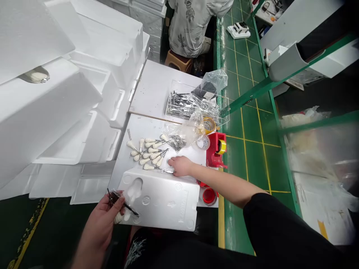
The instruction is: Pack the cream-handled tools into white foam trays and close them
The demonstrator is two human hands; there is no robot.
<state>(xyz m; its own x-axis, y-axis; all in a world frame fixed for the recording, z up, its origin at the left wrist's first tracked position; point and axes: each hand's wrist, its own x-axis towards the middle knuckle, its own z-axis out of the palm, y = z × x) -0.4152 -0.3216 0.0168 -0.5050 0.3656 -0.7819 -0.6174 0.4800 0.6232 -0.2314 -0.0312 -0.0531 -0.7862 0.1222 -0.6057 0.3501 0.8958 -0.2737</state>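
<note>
1. My left hand [102, 220] is closed, with the thumb and fingers [119, 198] pinching a slim dark steel tool [125, 201] over the near left corner of the foam block. A pale rounded end shows just under the hand, but I can't tell whether it belongs to that tool.
2. My right hand [179, 166] is open, palm down, with its fingers spread just beside the steel shaft of one white-handled awl [148, 167]. I can't tell whether they touch it.
3. A loose pile of white-handled awls [146, 151] lies on the table [123, 175], just beyond the foam block [159, 213], whose near face has a scooped recess [135, 188].
4. To the right of the pile sit a clear plastic bag [193, 129], a yellow tape roll [209, 125] and a red tape dispenser [215, 149].
5. Farther off, a clear acrylic tray [190, 104] holds bagged steel parts.
6. Stacked foam trays [70, 93] rise on the left. A seated co-worker [193, 26] is at the far end, and green flooring [252, 157] runs along the right.
</note>
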